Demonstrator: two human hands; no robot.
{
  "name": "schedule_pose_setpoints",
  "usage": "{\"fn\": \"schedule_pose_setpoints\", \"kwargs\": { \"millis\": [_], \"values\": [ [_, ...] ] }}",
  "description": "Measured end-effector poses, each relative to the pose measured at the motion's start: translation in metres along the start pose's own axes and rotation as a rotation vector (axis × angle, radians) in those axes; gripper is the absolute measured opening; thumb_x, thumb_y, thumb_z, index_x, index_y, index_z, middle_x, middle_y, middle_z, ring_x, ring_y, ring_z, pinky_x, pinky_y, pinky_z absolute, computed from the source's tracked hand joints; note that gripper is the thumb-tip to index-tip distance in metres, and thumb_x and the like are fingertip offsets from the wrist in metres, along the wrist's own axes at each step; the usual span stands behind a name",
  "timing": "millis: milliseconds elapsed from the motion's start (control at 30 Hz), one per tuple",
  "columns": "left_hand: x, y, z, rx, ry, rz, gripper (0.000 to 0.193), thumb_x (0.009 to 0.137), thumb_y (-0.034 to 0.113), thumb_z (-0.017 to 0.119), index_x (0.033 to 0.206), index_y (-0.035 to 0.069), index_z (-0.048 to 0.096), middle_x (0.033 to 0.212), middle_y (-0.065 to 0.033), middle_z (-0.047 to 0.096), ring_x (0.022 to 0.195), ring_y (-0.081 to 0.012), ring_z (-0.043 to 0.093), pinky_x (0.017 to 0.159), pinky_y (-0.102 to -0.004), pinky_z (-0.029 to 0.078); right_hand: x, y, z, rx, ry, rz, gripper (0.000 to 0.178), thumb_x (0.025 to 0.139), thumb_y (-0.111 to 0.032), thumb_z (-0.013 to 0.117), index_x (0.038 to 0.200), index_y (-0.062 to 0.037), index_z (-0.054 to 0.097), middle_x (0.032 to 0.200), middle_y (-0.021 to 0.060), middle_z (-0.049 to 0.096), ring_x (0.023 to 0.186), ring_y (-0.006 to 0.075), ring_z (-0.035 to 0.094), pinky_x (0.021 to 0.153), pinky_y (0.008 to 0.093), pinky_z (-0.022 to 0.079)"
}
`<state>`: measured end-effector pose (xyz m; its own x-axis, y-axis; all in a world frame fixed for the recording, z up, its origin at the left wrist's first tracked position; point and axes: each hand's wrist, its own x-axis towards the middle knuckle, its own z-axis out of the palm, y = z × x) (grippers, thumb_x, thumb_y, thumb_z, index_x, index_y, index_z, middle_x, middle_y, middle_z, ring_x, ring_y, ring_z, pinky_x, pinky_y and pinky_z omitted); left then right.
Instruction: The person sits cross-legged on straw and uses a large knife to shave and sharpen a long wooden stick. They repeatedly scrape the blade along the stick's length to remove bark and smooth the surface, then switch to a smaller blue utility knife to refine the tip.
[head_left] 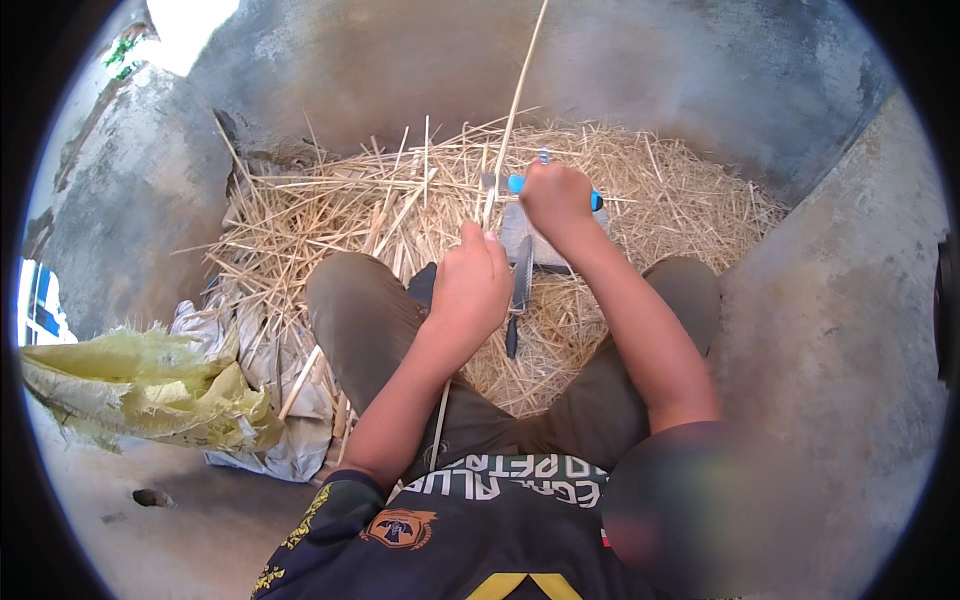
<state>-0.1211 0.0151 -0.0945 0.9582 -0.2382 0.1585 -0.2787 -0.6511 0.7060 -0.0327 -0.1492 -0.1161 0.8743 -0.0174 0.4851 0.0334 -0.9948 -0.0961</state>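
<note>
Left hand [473, 280] has the long pale strip [517, 100] pinched between thumb and fingers, low down on it; the strip runs up in front of the body, past the metal edge of the tool and out at the top of the view; right hand [560, 203] is wrapped in a fist around a blue-handled tool [516, 184], its metal end right by the strip, just above the left fingertips; can't tell if the edge is actually biting in or only resting there.

My read is it's a trimming or splitting step, so tips: hold the strip straight and taut so it doesn't twist; set the edge at a shallow angle and use light, even pressure; I'd slide the left grip further back, since those fingertips sit awfully near the metal; watch for knots, a sudden slip is the real risk.

Also, that black-handled knife [522, 275] lies between the legs beside the grey block [548, 255]; mind your wrists there; straw-like pieces [670, 190] are heaped all around.
</note>
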Motion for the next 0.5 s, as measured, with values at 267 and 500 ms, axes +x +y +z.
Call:
{"fn": "schedule_pose_setpoints", "kwargs": {
  "millis": [267, 500],
  "values": [
    [-0.052, 0.002, 0.021, -0.089, -0.243, 0.151, 0.024, 0.103, 0.02, 0.042, 0.097, -0.002, 0.047, 0.066, -0.0291, 0.058, 0.065, -0.0501, 0.059, 0.06, -0.0559, 0.044, 0.054, 0.146, -0.069, 0.065, 0.028, 0.839, 0.023, 0.09, -0.022, 0.064, 0.098, -0.003, 0.074, 0.101, 0.0194, 0.073, 0.095, 0.036, 0.071, 0.078, 0.0456, 0.057],
    [-0.045, -0.024, 0.008, -0.326, -0.332, -0.023, 0.03, 0.104, 0.027, 0.046, 0.094, -0.001, 0.05, 0.062, -0.0188, 0.056, 0.056, -0.0303, 0.059, 0.056, -0.0432, 0.043, 0.011, 0.158, -0.07, -0.152, -0.07, 0.568, 0.025, 0.092, -0.026, 0.062, 0.097, -0.0048, 0.075, 0.092, 0.0181, 0.073, 0.085, 0.0346, 0.072, 0.073, 0.0439, 0.057]
  ]
}}
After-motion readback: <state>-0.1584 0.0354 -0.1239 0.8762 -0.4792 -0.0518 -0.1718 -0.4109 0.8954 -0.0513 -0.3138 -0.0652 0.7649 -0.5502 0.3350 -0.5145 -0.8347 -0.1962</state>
